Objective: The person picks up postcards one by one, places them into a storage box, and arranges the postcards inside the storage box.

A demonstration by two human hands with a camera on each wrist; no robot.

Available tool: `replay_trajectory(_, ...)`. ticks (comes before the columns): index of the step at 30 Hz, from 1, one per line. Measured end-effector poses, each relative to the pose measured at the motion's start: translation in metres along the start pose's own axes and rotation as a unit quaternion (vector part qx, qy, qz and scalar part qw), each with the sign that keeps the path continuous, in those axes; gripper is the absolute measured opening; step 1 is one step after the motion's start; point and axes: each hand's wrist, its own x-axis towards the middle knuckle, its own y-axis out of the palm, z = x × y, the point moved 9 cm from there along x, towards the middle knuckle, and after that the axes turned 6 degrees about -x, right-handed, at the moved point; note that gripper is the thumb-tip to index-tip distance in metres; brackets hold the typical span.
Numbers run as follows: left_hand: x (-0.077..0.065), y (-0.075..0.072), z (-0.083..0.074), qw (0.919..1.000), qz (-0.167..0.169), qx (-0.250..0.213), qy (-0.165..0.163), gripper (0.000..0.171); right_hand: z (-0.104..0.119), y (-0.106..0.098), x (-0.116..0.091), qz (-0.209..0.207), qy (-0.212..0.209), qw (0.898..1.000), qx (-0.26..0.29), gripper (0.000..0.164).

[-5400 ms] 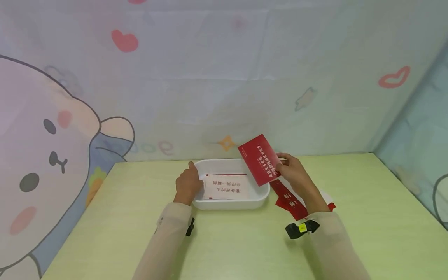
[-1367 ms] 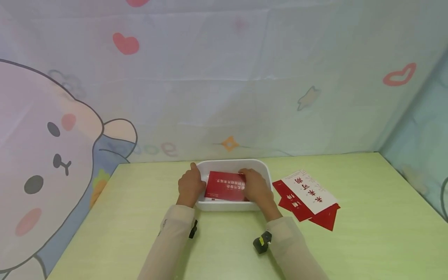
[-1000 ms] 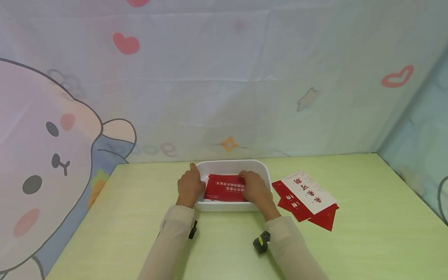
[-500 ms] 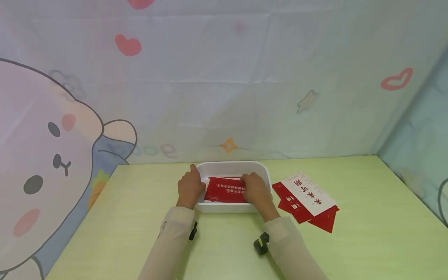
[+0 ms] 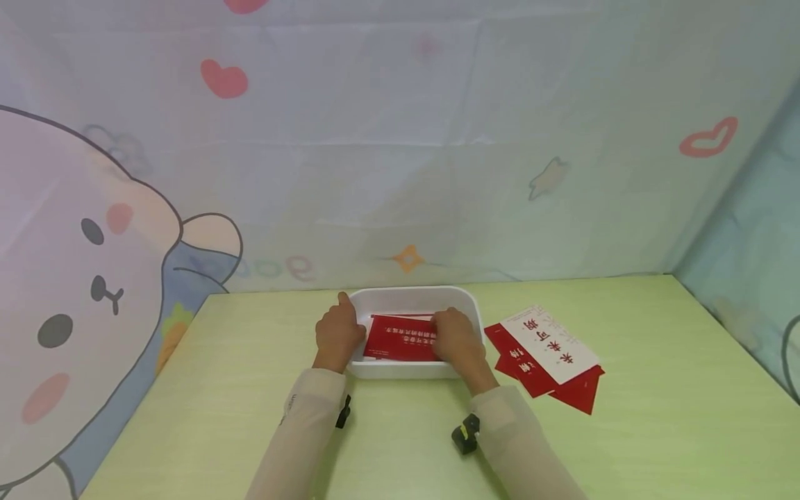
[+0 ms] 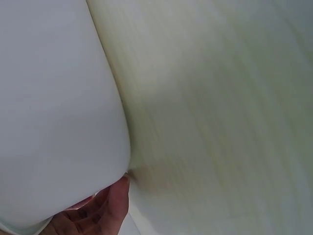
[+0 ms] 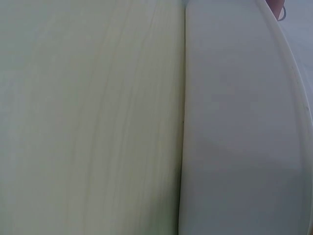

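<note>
The left hand (image 5: 338, 335) is gripping the left end of a white tray (image 5: 403, 371), its fingers curling round the wall in the left wrist view. The right hand (image 5: 459, 340) is reaching over the tray's right end, its fingertips meeting the right end of a red card (image 5: 400, 339). Its own back is hiding those fingers, and in the right wrist view the tray's outer wall is filling the near side, so I cannot tell how far open it is or whether it is pinching the card. The red card is lying in the tray, white lettering up, with a thin red strip and pale edges showing around it. The tray is standing near the far edge of the desk (image 5: 400, 444).

To the tray's right, just beside it, 3 cards are overlapping on the desk: a white card (image 5: 550, 345) with red characters is lying on top, partly covering a lettered red card (image 5: 536, 383) on its left and a plainer red card (image 5: 580, 393) towards the desk's near edge. Beyond the far edge, a printed curtain (image 5: 387, 173) is hanging.
</note>
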Motion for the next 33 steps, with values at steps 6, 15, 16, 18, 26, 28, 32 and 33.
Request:
replay_trajectory(6,0.0012,0.0014,-0.0009,1.0,0.001,0.002,0.002,0.057,-0.0014,-0.0005,-0.0004,0.001,0.006,1.0,-0.004,0.027)
replay_trajectory(15,0.0009,0.0018,-0.0015,1.0,0.006,0.002,0.0,0.057,-0.003,-0.0001,0.001,-0.003,0.011,1.0,-0.012,0.026)
replay_trajectory(16,0.0007,0.0018,-0.0017,1.0,0.007,0.002,0.0,0.057,-0.0029,-0.0002,0.001,-0.004,0.01,1.0,-0.012,0.025)
replay_trajectory(18,0.0,0.0011,-0.0022,1.0,0.008,0.0,0.0,0.058,-0.0027,-0.0005,0.0011,-0.007,0.008,1.0,-0.013,0.025)
replay_trajectory(26,-0.0024,-0.0043,-0.0017,0.9999,0.002,-0.009,0.008,0.058,0.0008,-0.0035,-0.001,-0.021,0.005,1.0,-0.011,0.021)
replay_trajectory(28,-0.0025,-0.0043,-0.0015,0.9999,0.002,-0.014,0.01,0.057,0.0005,-0.0045,-0.0023,-0.019,0.012,1.0,-0.004,0.02)
replay_trajectory(32,-0.0015,-0.0015,0.0005,0.9998,-0.001,-0.018,0.008,0.057,-0.0006,-0.0039,-0.0036,-0.014,0.021,1.0,0.014,0.017)
replay_trajectory(33,-0.0013,-0.0006,0.0007,0.9998,-0.001,-0.02,0.008,0.057,-0.0014,-0.0033,-0.0035,-0.012,0.023,1.0,0.017,0.017)
